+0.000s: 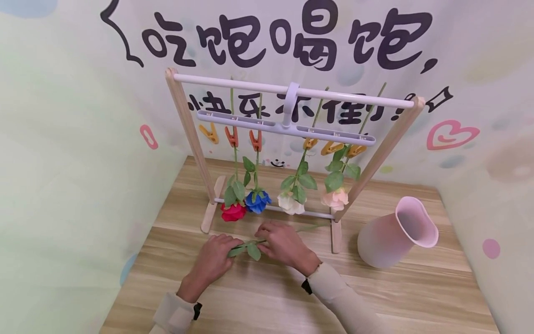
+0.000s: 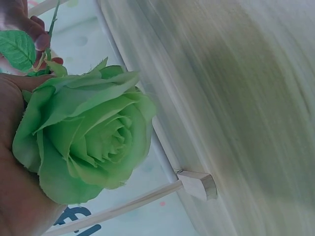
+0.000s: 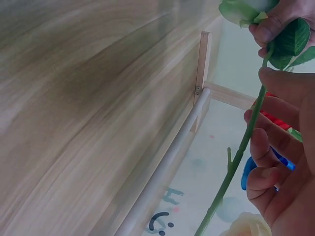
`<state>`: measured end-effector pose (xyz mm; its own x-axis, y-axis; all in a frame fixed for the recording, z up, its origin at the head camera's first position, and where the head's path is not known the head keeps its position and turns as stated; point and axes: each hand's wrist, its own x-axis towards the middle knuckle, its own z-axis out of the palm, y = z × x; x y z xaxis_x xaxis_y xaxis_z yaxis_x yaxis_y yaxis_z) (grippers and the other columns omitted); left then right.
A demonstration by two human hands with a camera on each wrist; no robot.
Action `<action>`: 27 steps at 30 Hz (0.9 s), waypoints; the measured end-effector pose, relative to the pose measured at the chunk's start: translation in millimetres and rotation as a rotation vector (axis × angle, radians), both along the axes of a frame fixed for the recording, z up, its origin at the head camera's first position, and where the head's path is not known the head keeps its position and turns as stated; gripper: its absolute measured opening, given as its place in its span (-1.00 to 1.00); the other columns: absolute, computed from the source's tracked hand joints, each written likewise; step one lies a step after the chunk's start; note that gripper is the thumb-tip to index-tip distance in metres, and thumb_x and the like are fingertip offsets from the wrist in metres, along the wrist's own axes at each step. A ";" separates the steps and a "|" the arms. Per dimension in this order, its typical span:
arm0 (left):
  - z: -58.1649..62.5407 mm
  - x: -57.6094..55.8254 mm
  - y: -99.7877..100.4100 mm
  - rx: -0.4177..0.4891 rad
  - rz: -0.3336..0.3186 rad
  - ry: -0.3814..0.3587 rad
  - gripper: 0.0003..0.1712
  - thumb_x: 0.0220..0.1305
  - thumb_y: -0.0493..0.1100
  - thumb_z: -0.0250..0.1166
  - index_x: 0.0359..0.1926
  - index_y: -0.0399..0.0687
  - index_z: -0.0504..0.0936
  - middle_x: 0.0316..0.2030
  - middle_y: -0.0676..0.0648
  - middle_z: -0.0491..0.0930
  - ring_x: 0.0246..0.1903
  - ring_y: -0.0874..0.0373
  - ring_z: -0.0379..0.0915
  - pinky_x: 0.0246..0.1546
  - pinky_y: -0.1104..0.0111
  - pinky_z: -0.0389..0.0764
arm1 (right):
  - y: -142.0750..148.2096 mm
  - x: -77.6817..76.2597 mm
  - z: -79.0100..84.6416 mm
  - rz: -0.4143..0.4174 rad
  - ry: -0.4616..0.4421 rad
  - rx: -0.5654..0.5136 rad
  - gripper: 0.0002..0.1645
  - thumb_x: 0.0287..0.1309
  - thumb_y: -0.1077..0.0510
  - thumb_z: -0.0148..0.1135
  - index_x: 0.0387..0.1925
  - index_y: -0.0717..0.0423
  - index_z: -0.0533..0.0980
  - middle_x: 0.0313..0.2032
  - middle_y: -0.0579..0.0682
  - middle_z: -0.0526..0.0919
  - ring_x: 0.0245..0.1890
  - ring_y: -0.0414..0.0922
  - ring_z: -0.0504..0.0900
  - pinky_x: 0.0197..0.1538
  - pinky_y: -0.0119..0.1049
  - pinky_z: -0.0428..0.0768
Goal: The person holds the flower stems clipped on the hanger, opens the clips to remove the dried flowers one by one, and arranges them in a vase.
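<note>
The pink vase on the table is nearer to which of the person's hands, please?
The right hand is nearer: it pinches the green stem, to the left of the pink vase. The left hand is farther left, holding the green rose.

The rose [image 2: 93, 132] in the left wrist view is soft green; its stem [image 3: 238, 158] and leaves [image 1: 253, 251] are deeper green. From the left edge of the desk [image 1: 267, 306] rightward, the hanging blooms run red [image 1: 233, 213], blue [image 1: 257, 202], creamy white [image 1: 291, 203], pale pink [image 1: 335, 199]. Two clips [image 1: 256, 140] are orange-red, the others yellow. The hanger [image 1: 246, 121] is pale lilac, the rack posts [image 1: 188, 125] light wood. Toward the desk's right edge, the vase [image 1: 381, 243] shades from pink to whitish. Brown grain streaks the desk. Black lettering [image 1: 183, 61] and pastel spots pattern the whitish wall [image 1: 83, 116]; both sleeves [image 1: 342, 297] are beige.
</note>
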<state>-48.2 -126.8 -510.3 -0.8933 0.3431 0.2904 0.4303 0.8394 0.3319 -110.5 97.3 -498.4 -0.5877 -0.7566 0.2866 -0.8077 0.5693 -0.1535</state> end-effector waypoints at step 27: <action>2.2 -4.8 -0.4 0.010 -0.028 0.039 -0.53 -0.27 -0.46 0.35 -0.24 0.03 0.73 -0.40 0.10 0.69 -0.34 0.16 0.56 -0.34 0.33 0.39 | 0.3 1.2 0.0 0.004 -0.122 0.004 -0.93 0.24 0.01 0.34 -0.34 -0.15 0.70 -0.35 -0.29 0.71 -0.35 -0.27 0.59 -0.30 -0.34 0.58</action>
